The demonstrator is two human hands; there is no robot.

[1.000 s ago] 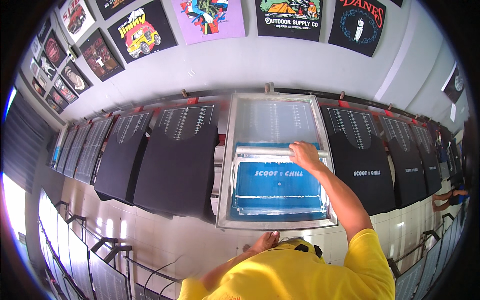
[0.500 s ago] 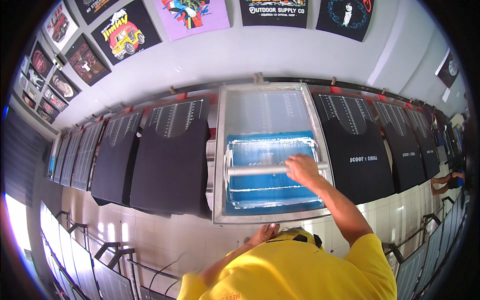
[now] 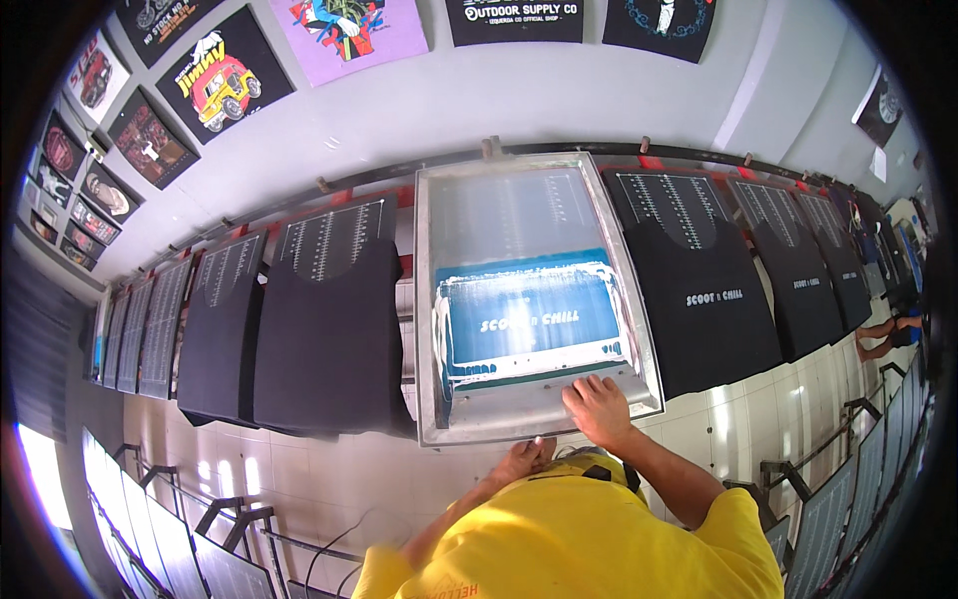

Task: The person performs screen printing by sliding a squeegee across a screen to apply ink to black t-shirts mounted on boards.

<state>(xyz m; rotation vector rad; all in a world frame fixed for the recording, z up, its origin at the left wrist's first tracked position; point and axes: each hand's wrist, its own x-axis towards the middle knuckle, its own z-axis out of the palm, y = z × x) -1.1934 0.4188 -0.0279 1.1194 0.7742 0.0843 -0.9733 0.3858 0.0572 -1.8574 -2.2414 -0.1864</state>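
A screen printing frame (image 3: 426, 299) with a metal rim lies in front of me. Its mesh is grey at the far end and blue nearer, with pale lettering (image 3: 529, 321) in the blue area. White ink (image 3: 539, 365) borders that area and runs along the squeegee. My right hand (image 3: 597, 411) is closed over the wide grey squeegee (image 3: 504, 401), which is tilted low at the near end of the mesh. At the near rim, my left hand (image 3: 524, 457) has its fingers curled against the frame; their undersides are hidden.
Black shirts (image 3: 329, 329) on boards stand left of the frame. To the right, more black shirts (image 3: 699, 309) carry white lettering. A dark rail (image 3: 399, 163) runs behind the boards along the wall. Further grey boards (image 3: 145, 504) stand lower left and right. Someone's legs (image 3: 883, 337) show far right.
My right hand has drawn the squeegee from mid-screen to the near end and tilted it toward me, uncovering the pale lettering. My left hand stays at the near rim. The view has shifted slightly.
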